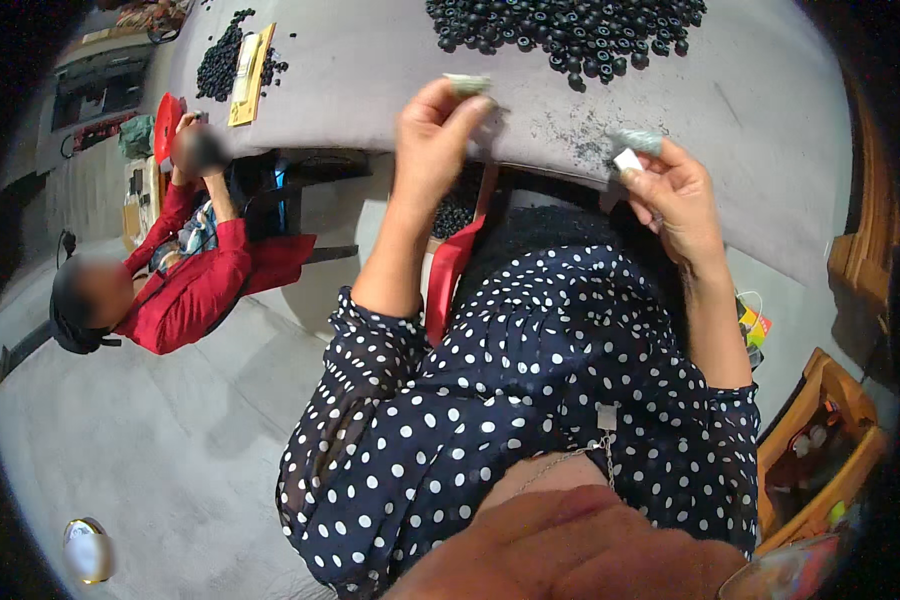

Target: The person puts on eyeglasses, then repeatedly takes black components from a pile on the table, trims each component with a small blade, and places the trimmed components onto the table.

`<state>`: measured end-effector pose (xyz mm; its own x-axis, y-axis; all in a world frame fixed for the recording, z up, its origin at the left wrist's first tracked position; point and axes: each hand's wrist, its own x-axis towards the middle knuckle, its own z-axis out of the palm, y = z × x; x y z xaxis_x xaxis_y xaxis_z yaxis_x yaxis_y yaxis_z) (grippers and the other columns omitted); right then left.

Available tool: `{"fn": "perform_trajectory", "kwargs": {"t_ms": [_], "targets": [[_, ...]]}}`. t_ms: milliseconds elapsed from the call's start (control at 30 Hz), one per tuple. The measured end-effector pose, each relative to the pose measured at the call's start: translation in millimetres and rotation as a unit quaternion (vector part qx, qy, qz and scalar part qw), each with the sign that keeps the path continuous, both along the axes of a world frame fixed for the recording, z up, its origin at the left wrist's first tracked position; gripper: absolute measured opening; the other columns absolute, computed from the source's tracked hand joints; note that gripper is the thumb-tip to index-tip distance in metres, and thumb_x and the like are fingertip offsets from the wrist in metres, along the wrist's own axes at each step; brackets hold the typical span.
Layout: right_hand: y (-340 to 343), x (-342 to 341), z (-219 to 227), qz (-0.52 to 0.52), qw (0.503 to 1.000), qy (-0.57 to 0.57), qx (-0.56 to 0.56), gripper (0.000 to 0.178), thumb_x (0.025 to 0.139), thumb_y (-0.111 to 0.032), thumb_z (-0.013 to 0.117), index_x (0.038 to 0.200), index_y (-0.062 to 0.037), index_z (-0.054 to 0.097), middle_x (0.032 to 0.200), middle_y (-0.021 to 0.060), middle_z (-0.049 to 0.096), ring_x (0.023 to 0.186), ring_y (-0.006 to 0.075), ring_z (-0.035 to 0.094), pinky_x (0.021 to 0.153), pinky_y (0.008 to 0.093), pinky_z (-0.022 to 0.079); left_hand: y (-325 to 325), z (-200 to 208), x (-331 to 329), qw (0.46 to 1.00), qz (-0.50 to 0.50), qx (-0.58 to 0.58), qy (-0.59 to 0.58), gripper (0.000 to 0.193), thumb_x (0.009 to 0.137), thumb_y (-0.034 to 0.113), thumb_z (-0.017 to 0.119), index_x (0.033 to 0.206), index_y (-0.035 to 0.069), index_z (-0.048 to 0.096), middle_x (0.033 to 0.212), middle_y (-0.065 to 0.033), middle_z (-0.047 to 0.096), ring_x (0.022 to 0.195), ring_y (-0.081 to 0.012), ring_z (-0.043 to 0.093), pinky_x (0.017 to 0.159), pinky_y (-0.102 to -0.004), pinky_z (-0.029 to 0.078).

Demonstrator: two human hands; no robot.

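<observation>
My left hand (435, 140) is raised over the table's near edge, thumb and index finger pinched together. A pale greenish wrap (467, 83) covers its index fingertip; what the pinch holds, if anything, cannot be made out. To the right, my right hand (678, 195) is closed with a small white flat piece (627, 160) between thumb and fingers. A similar pale wrap (637, 141) is around its index finger. Beyond both hands lies a large heap of small round black parts (580, 30), some showing ring-shaped ends. Dark crumbs (570, 135) are scattered between my hands.
A grey cloth covers the table (370, 60). At its far left lie a smaller black heap (220, 65) and a yellow strip (252, 75). A person in red (195, 290) sits at left, holding a red dish (167, 130). A wooden frame (820, 440) stands at lower right.
</observation>
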<state>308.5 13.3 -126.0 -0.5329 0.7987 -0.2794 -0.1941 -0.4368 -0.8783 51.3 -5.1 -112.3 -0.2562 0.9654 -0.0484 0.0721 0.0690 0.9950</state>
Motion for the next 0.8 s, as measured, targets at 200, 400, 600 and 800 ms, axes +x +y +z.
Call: {"fn": "perform_trajectory", "kwargs": {"t_ms": [200, 400, 600, 800], "targets": [[0, -2, 11, -0.06, 0.994, -0.05, 0.071, 0.028, 0.083, -0.007, 0.065, 0.108, 0.0009, 0.058, 0.083, 0.0011, 0.061, 0.058, 0.0009, 0.046, 0.047, 0.0148, 0.037, 11, -14, -53, 0.892, 0.072, 0.051, 0.444, 0.015, 0.077, 0.009, 0.067, 0.087, -0.002, 0.063, 0.085, -0.0113, 0.06, 0.073, -0.0212, 0.058, 0.067, -0.0304, 0.047], [2, 0, 5, -0.069, 0.992, -0.067, 0.083, 0.028, 0.083, -0.007, 0.064, 0.11, 0.0006, 0.058, 0.085, 0.0001, 0.061, 0.061, 0.0007, 0.048, 0.048, 0.0147, 0.038, 21, -9, -7, 0.843, -0.011, 0.231, 0.486, 0.02, 0.079, 0.002, 0.062, 0.098, 0.004, 0.065, 0.093, -0.0117, 0.059, 0.081, -0.0233, 0.058, 0.073, -0.031, 0.047], [2, -1, 5, -0.076, 0.994, -0.046, 0.068, 0.028, 0.084, -0.006, 0.063, 0.11, 0.0008, 0.058, 0.086, 0.0003, 0.061, 0.061, 0.0001, 0.047, 0.049, 0.0141, 0.037, 59, -28, 38, 0.868, -0.099, 0.224, 0.432, 0.016, 0.077, 0.008, 0.065, 0.093, 0.006, 0.063, 0.085, -0.0102, 0.059, 0.077, -0.0297, 0.059, 0.067, -0.0354, 0.048], [4, 1, 5, -0.067, 0.996, -0.041, 0.051, 0.025, 0.084, -0.006, 0.062, 0.108, 0.0008, 0.059, 0.084, -0.0002, 0.06, 0.058, 0.0002, 0.044, 0.048, 0.0143, 0.036, 63, -19, 47, 0.824, -0.16, 0.228, 0.494, 0.017, 0.075, 0.013, 0.068, 0.089, 0.007, 0.061, 0.087, -0.0097, 0.059, 0.078, -0.0313, 0.059, 0.065, -0.0373, 0.049]]}}
